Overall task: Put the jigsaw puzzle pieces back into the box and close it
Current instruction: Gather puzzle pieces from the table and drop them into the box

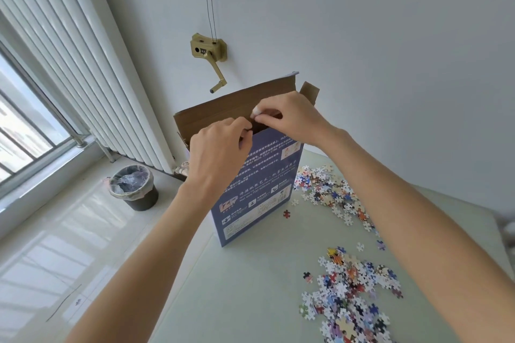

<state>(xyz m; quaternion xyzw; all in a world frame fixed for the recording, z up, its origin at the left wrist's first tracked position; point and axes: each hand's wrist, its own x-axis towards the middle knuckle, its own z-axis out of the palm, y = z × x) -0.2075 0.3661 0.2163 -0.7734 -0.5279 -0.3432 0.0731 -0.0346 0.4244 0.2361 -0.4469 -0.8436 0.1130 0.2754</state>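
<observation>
Loose puzzle pieces (352, 298) heaped at surface (250, 301) right edge, second heap (331, 192) behind | box (256, 184) upright at left edge, flap open | left hand (220, 153) + right hand (289, 120) both pinching something small at box mouth | pieces nearer right hand

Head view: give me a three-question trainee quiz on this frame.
1. True or false: the box stands upright with its top flap open.
2. Where do the loose pieces lie? A on the table B on the floor C in the bin
3. What are the left hand and right hand doing?

Key
1. True.
2. A; the table holds two heaps right of the box.
3. Both are at the box's open top edge; fingers curled there.
</observation>
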